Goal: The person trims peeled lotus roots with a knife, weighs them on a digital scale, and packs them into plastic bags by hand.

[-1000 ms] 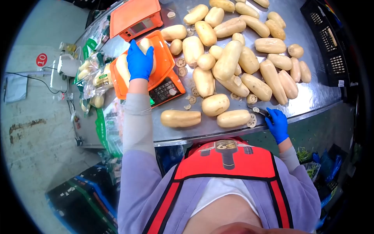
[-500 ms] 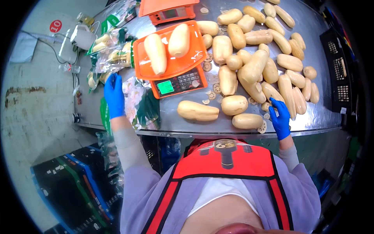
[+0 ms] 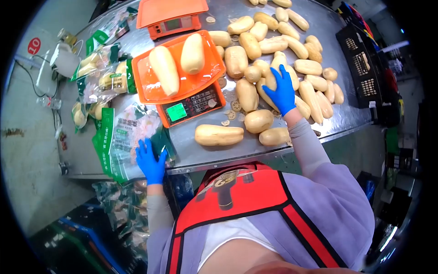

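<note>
My left hand (image 3: 151, 162), in a blue glove, lies with spread fingers over printed plastic packing bags (image 3: 122, 137) near the table's front edge. Over the heap of pale lotus root pieces (image 3: 246, 95), my right hand (image 3: 282, 91), also gloved in blue, has its fingers apart. It covers part of one lotus root (image 3: 271, 81); whether it presses on it I cannot tell. Two lotus roots (image 3: 164, 71) rest on the orange tray of a digital scale (image 3: 142, 86) with a lit green display. Another lotus root (image 3: 219, 135) lies alone in front of the scale.
A second orange scale (image 3: 172, 13) stands behind the first. Filled bags of lotus root (image 3: 114, 81) lie to the left, beside a white jug (image 3: 65, 59). Cut lotus slices (image 3: 235, 106) are scattered on the metal table (image 3: 182, 157). Black crates (image 3: 360, 66) border the right side.
My right hand has moved left and away from me onto the middle of the lotus heap. My left hand has come back toward me, from beside the filled bags to the printed bags.
</note>
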Motion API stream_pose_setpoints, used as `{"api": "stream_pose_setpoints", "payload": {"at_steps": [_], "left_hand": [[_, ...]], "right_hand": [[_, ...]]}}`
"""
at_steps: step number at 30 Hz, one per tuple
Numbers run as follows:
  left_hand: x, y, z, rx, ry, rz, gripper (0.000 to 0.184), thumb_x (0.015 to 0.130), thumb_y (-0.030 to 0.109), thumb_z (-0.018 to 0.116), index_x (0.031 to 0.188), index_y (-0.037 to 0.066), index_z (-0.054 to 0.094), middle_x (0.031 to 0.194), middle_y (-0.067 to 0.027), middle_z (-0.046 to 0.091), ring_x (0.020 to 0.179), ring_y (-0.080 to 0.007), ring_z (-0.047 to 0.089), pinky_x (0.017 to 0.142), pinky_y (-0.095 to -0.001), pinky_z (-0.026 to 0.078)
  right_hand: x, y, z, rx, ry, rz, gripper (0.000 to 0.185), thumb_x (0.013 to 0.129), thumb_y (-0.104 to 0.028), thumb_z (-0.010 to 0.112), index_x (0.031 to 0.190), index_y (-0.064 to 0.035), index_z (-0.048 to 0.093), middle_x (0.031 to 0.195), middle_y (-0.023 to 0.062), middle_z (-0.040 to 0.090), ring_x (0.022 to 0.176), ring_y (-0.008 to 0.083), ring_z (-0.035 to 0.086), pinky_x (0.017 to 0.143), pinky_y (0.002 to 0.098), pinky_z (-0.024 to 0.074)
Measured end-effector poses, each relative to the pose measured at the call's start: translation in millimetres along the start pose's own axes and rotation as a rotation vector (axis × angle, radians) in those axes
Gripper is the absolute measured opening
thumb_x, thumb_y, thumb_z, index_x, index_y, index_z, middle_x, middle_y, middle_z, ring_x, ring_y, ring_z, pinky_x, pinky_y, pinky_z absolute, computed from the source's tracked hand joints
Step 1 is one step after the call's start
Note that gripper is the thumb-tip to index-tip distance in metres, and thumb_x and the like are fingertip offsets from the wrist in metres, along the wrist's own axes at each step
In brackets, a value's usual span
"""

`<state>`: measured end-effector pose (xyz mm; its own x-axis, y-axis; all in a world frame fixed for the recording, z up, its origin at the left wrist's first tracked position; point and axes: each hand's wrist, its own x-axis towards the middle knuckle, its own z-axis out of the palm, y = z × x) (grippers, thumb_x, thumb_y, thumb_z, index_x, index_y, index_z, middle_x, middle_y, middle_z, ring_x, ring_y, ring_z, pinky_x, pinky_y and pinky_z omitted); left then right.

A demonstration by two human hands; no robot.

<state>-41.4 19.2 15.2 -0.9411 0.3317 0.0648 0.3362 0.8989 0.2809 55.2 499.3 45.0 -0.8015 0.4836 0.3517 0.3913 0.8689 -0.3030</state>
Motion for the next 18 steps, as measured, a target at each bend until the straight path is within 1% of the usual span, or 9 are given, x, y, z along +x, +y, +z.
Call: {"api": "stream_pose_setpoints", "payload": {"at_steps": [2, 4, 5, 6, 8, 9, 11, 14, 18], "left_hand": [[-2, -4, -1, -0.017, -0.023, 0.023, 0.075, 0.074, 0.043, 0.066, 0.136, 0.011, 0.037, 0.143, -0.0160, 0.029, 0.127, -0.0440, 0.029, 0.100, -0.0527, 0.025], [0, -11, 2, -0.006, -0.006, 0.059, 0.075, 0.073, 0.042, 0.066, 0.135, 0.012, 0.038, 0.143, -0.0143, 0.030, 0.127, -0.0426, 0.029, 0.101, -0.0514, 0.025], [0, -12, 3, -0.006, 0.006, 0.063, 0.073, 0.074, 0.044, 0.064, 0.135, 0.012, 0.039, 0.143, -0.0145, 0.031, 0.128, -0.0418, 0.029, 0.101, -0.0509, 0.025], [0, -13, 5, -0.014, 0.004, 0.077, 0.073, 0.074, 0.044, 0.064, 0.135, 0.012, 0.039, 0.143, -0.0145, 0.031, 0.128, -0.0418, 0.029, 0.101, -0.0509, 0.025], [-2, -12, 8, 0.034, 0.038, 0.059, 0.072, 0.075, 0.047, 0.062, 0.135, 0.013, 0.039, 0.143, -0.0141, 0.031, 0.128, -0.0413, 0.029, 0.102, -0.0507, 0.024], [-3, -11, 8, 0.047, 0.049, 0.059, 0.072, 0.076, 0.049, 0.059, 0.135, 0.013, 0.039, 0.143, -0.0137, 0.030, 0.128, -0.0406, 0.029, 0.102, -0.0509, 0.023], [-3, -10, 9, 0.047, 0.048, 0.055, 0.072, 0.076, 0.048, 0.059, 0.135, 0.013, 0.039, 0.143, -0.0137, 0.031, 0.128, -0.0405, 0.029, 0.102, -0.0510, 0.023], [-3, -9, 9, 0.052, 0.053, 0.049, 0.070, 0.077, 0.046, 0.059, 0.136, 0.013, 0.039, 0.143, -0.0138, 0.031, 0.128, -0.0401, 0.029, 0.102, -0.0512, 0.022], [-3, -6, 9, 0.056, 0.055, 0.029, 0.064, 0.080, 0.041, 0.058, 0.135, 0.013, 0.039, 0.142, -0.0137, 0.032, 0.128, -0.0397, 0.030, 0.102, -0.0513, 0.022]], "right_hand": [[-8, 36, -3, 0.088, 0.118, 0.031, 0.060, 0.076, -0.029, 0.067, 0.130, -0.0129, 0.045, 0.128, 0.0214, 0.044, 0.117, 0.0327, 0.045, 0.097, 0.0419, 0.0378], [-16, 68, -15, 0.678, 0.080, 0.335, 0.050, 0.080, -0.021, 0.064, 0.126, -0.0088, 0.049, 0.113, 0.0124, 0.056, 0.098, 0.0173, 0.055, 0.086, 0.0315, 0.0455], [-20, 78, -25, 0.767, 0.088, 0.439, 0.043, 0.083, -0.019, 0.062, 0.123, -0.0041, 0.052, 0.103, 0.0052, 0.058, 0.085, 0.0105, 0.054, 0.076, 0.0267, 0.0467], [-24, 73, -38, 0.974, 0.117, 0.597, 0.040, 0.086, -0.020, 0.059, 0.121, -0.0022, 0.053, 0.103, 0.0050, 0.058, 0.086, 0.0114, 0.053, 0.076, 0.0275, 0.0461], [-37, 101, -38, 1.115, 0.110, 0.757, 0.041, 0.087, -0.023, 0.057, 0.122, -0.0026, 0.051, 0.106, 0.0059, 0.057, 0.091, 0.0153, 0.054, 0.081, 0.0304, 0.0462], [-42, 104, -37, 1.111, 0.120, 0.761, 0.041, 0.087, -0.023, 0.057, 0.122, -0.0026, 0.051, 0.106, 0.0059, 0.057, 0.091, 0.0153, 0.054, 0.081, 0.0304, 0.0462], [-43, 109, -35, 1.450, 0.196, 0.870, 0.042, 0.089, -0.026, 0.054, 0.123, -0.0030, 0.048, 0.109, 0.0073, 0.055, 0.097, 0.0190, 0.053, 0.084, 0.0342, 0.0453], [-43, 117, -32, 1.595, 0.328, 0.940, 0.042, 0.090, -0.028, 0.053, 0.123, -0.0035, 0.046, 0.110, 0.0079, 0.053, 0.099, 0.0214, 0.051, 0.086, 0.0368, 0.0444], [-45, 162, -19, 1.551, 0.501, 0.854, 0.037, 0.092, -0.031, 0.050, 0.117, -0.0032, 0.047, 0.105, 0.0073, 0.052, 0.097, 0.0212, 0.051, 0.084, 0.0362, 0.0448]]}}
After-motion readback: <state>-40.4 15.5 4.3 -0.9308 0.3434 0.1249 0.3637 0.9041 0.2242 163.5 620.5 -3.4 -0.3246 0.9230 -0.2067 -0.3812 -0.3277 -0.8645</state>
